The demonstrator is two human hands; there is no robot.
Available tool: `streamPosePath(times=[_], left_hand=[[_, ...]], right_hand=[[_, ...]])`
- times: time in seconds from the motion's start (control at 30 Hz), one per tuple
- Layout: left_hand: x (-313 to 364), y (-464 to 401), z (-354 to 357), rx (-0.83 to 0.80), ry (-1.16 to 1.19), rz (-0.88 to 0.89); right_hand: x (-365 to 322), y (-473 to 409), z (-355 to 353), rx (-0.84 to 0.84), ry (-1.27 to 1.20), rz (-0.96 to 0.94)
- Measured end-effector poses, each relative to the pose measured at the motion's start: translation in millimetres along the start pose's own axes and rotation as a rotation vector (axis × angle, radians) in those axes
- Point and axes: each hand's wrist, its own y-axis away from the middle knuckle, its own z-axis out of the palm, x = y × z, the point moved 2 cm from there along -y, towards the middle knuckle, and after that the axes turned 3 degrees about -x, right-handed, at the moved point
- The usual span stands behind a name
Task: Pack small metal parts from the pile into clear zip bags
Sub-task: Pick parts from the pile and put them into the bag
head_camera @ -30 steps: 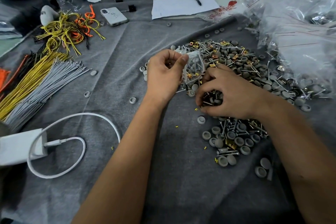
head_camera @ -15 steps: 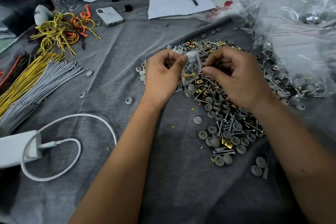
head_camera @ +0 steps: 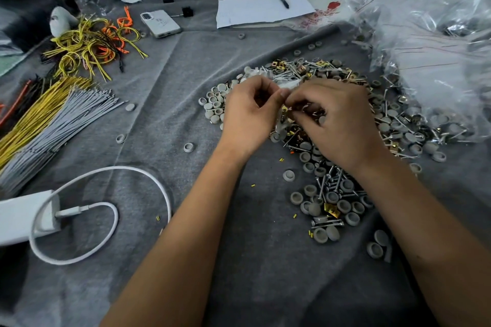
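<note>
A pile of small metal parts [head_camera: 332, 194], with screws, gold clips and grey caps, spreads over the grey cloth at centre right. My left hand [head_camera: 249, 117] pinches the rim of a small clear zip bag [head_camera: 288, 84] above the pile. My right hand [head_camera: 337, 119] is pressed against it, fingers curled around a clutch of metal parts at the bag's mouth. Most of the bag is hidden between the two hands.
A heap of filled clear zip bags [head_camera: 430, 42] lies at the right. Yellow and grey wire bundles [head_camera: 45, 125] lie at the left, looped wires [head_camera: 90, 48] behind them. A charger with white cable [head_camera: 101, 210], a phone [head_camera: 160, 23], paper with a pen [head_camera: 261, 9] surround.
My right hand scooped parts from the pile, lifted them and moved left to the bag's mouth. My left hand kept holding the bag in place.
</note>
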Motion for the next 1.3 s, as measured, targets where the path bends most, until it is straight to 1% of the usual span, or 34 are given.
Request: streamPosePath(times=[0.1, 0.23, 0.3, 0.33, 0.43, 0.5, 0.57, 0.63, 0.77, 0.97, 1.1, 1.3], left_hand=[[2, 0, -3, 0.018, 0.023, -0.011], [1, -1, -8, 0.065, 0.001, -0.028], [1, -1, -11, 0.104, -0.005, -0.045], [1, -1, -12, 0.124, -0.004, -0.051], [0, -2, -14, 0.160, -0.008, -0.060], [0, -2, -15, 0.173, -0.005, -0.064], [1, -2, -15, 0.168, -0.015, -0.059], [1, -2, -15, 0.159, -0.031, -0.052], [0, -3, -15, 0.163, -0.039, -0.057], [-2, -3, -15, 0.157, -0.040, -0.039], [-2, -4, -16, 0.163, -0.041, -0.044], [0, -2, -14, 0.121, -0.044, -0.027]], right_hand=[[-1, 0, -2, 0.012, -0.015, 0.007], [0, 0, -7, 0.120, -0.038, 0.071], [4, 0, -10, 0.102, -0.026, 0.111], [7, 0, -10, 0.046, -0.007, 0.121], [14, 3, -3, -0.244, 0.087, 0.118], [14, 5, 3, -0.389, 0.113, 0.139], [13, 6, 7, -0.448, 0.129, 0.155], [12, 5, 9, -0.459, 0.135, 0.163], [9, 5, 10, -0.412, 0.098, 0.145], [7, 3, 3, -0.233, -0.059, 0.120], [5, 2, 3, -0.178, -0.101, 0.126], [-2, 1, -7, 0.058, -0.078, 0.125]])
